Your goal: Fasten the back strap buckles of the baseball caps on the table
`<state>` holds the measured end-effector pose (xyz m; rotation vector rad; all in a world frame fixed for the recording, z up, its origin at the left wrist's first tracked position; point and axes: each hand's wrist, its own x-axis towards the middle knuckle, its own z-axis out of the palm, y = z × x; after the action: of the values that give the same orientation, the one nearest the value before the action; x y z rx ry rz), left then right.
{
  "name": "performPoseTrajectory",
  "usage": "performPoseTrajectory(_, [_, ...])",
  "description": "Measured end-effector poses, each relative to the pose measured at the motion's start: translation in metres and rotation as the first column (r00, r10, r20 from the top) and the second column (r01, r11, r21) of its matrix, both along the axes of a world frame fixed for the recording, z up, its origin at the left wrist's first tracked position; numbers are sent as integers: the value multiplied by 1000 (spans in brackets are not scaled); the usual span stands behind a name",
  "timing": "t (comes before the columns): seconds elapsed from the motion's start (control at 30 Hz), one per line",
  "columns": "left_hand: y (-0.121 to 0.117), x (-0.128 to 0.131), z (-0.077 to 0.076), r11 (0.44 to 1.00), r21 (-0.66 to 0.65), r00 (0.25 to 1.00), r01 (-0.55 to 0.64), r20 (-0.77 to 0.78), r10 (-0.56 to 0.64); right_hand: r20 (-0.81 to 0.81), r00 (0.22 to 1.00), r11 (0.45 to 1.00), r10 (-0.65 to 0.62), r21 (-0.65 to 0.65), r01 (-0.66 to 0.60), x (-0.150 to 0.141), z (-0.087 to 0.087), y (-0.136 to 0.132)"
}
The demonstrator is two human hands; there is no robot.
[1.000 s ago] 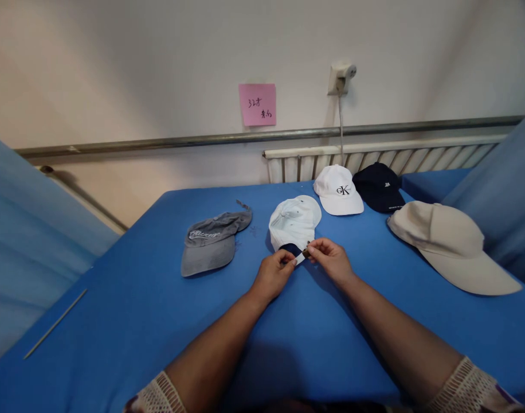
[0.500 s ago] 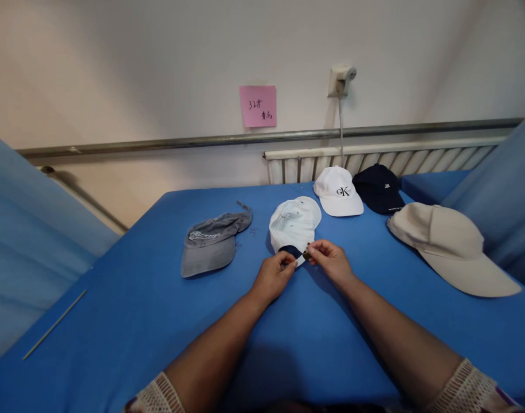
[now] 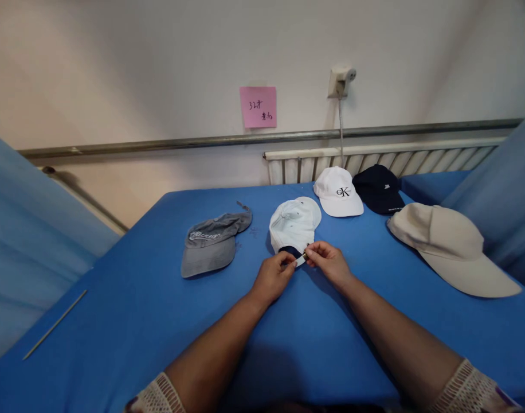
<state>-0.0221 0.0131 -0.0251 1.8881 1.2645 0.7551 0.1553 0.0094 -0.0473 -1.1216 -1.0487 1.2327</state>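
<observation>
A pale blue-white baseball cap [image 3: 292, 223] lies on the blue-covered table [image 3: 159, 344], its brim pointing away from me and its back strap towards me. My left hand [image 3: 274, 276] is closed, pinching the pale strap [image 3: 301, 261] at its left part. At the strap's other end, my right hand [image 3: 329, 263] pinches the small metal buckle [image 3: 306, 255], mostly covered by its fingertips. Dark lining shows in the cap's back opening.
Left of the cap lies a grey cap [image 3: 208, 244] with a loose strap. A white cap [image 3: 340, 192], a navy cap [image 3: 377, 189] and a large beige cap [image 3: 447, 241] lie to the right. A thin stick [image 3: 55, 324] rests near the left edge. Behind runs a metal rail [image 3: 194, 141].
My right fingers have shifted slightly and now cover more of the buckle. The left hand and the caps stay in place.
</observation>
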Motion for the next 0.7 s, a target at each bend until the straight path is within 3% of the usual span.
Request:
performPoseTrajectory(0.27, [1,-2,-3,1000,8,1000,18,13,-18,21,1000,999,4,38,-5,0,1,-2])
performPoseTrajectory(0.5, [1,1,-5,998,31,994,-54,99,51,38,996,997,78,27,-79,0,-6,0])
performPoseTrajectory(0.7, [3,0,-6,998,57,997,-39,62,36,15,994,993,111,42,-111,0,-9,2])
